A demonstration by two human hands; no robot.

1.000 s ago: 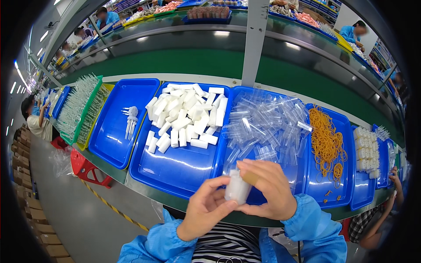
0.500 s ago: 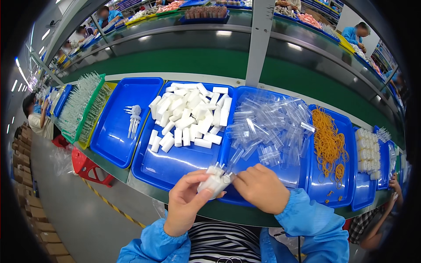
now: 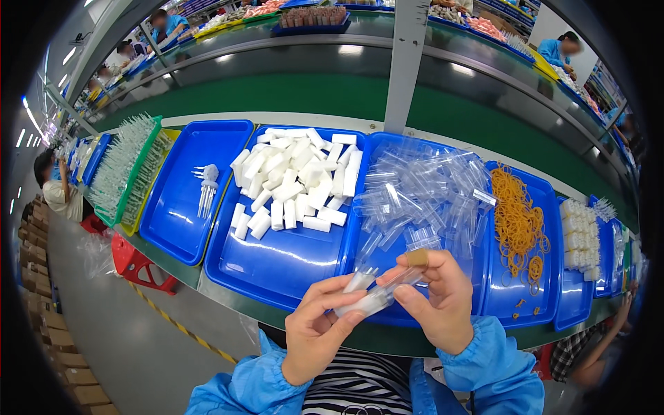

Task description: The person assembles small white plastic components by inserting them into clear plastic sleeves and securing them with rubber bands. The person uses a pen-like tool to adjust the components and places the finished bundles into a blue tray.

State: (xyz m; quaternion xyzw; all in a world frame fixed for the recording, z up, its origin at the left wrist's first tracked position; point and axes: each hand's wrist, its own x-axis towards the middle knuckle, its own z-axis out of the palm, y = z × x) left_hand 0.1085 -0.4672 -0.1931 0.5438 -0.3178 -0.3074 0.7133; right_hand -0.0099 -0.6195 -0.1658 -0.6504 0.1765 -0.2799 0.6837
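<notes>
Low over the front edge of the blue trays, my left hand (image 3: 312, 333) is closed around small white cylinders (image 3: 370, 303), some with thin tips pointing away from me. My right hand (image 3: 444, 308) pinches a clear plastic tube (image 3: 402, 279) between thumb and index finger. A tan band (image 3: 417, 258) wraps that index fingertip. The tube's left end meets a white cylinder; I cannot tell how far it covers it. Behind my hands lie a heap of white cylinders (image 3: 294, 173) in one blue tray (image 3: 277, 270) and a pile of clear tubes (image 3: 422, 183) in the tray beside it.
Orange rubber bands (image 3: 517, 228) fill a tray on the right, with bundled white pieces (image 3: 579, 235) beyond. At left, a blue tray (image 3: 173, 214) holds a few thin-tipped pieces, next to a green basket (image 3: 142, 166) of clear parts. A metal post (image 3: 408, 69) rises behind the trays.
My right hand has come back from the tray edge with a clear tube and turned its fingers toward the white cylinders. My left hand has shifted slightly right and tilted the cylinders.
</notes>
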